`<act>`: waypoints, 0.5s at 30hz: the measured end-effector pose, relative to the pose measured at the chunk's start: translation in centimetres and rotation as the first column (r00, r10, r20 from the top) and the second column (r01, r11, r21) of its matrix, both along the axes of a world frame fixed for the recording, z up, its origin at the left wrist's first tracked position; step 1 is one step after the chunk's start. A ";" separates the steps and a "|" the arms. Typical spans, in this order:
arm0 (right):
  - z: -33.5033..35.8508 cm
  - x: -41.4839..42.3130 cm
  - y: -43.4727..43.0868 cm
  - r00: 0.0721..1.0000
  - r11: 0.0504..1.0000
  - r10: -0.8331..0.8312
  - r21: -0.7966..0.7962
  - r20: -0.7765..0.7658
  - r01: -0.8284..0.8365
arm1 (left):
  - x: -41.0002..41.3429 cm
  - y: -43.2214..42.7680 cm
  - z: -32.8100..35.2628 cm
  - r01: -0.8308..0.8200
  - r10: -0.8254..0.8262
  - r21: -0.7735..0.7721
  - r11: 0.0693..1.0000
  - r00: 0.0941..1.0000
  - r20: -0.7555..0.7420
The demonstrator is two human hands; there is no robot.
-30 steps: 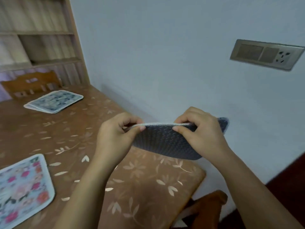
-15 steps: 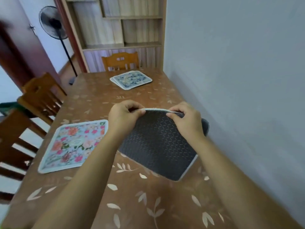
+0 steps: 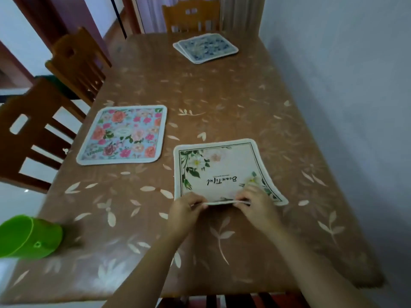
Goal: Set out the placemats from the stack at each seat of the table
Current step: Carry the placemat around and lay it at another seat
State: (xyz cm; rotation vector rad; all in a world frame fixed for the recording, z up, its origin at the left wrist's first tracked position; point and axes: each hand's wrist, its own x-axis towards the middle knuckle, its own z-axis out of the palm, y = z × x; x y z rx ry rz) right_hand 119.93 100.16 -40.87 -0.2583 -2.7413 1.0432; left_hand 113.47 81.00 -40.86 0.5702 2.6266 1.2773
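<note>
A cream placemat (image 3: pixel 224 170) with green leaves and the word "Beautiful" lies face up on the brown table (image 3: pixel 222 96), in front of me. My left hand (image 3: pixel 185 211) and my right hand (image 3: pixel 255 204) pinch its near edge, which is lifted slightly off the table. A pink-flowered placemat (image 3: pixel 124 134) lies flat at the left side. A small stack of blue-patterned placemats (image 3: pixel 205 47) rests at the far end.
Two wooden chairs (image 3: pixel 75 63) stand along the left side and one chair (image 3: pixel 191 15) at the far end. A green plastic cup (image 3: pixel 29 237) lies at the near left corner. A white wall (image 3: pixel 344 85) runs along the table's right edge.
The mat was held up with its dark backing toward me; now it is turned face up and laid on the table. The view has swung down over the table.
</note>
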 end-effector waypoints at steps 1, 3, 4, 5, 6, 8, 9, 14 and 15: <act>-1.4 0.9 -0.4 0.998 1.000 -0.002 -0.031 0.056 0.003 | 0.9 -0.4 -1.2 -0.001 0.002 -0.020 1.000 0.999 0.041; -3.4 2.5 -1.1 0.992 0.997 0.005 -0.076 0.127 0.005 | 2.3 -0.9 -3.0 -0.002 0.007 -0.046 0.999 0.994 0.108; -4.0 3.0 -1.3 0.990 0.996 0.010 -0.092 0.143 0.004 | 2.8 -1.1 -3.6 -0.001 0.008 -0.052 0.999 0.992 0.125; -4.5 3.4 -1.5 0.989 0.995 0.014 -0.100 0.148 0.001 | 3.1 -1.3 -4.1 0.001 0.007 -0.058 0.998 0.991 0.133; -4.8 3.7 -1.6 0.989 0.995 0.018 -0.101 0.146 -0.003 | 3.3 -1.3 -4.4 0.003 0.006 -0.062 0.998 0.991 0.135; -5.2 4.0 -1.7 0.990 0.995 0.020 -0.095 0.139 -0.007 | 3.4 -1.4 -4.8 0.012 -0.003 -0.068 0.998 0.992 0.126; -5.4 4.1 -1.8 0.991 0.996 0.020 -0.093 0.135 -0.007 | 3.5 -1.4 -5.0 0.022 -0.012 -0.080 0.997 0.993 0.117; -6.2 4.7 -1.8 0.987 0.998 0.023 -0.065 0.159 -0.013 | 4.0 -1.4 -5.6 0.069 -0.062 -0.157 0.985 0.997 0.052; -6.2 4.7 -1.8 0.987 0.999 0.031 -0.048 0.155 -0.024 | 4.2 -1.4 -5.6 0.063 -0.057 -0.165 0.984 0.998 0.041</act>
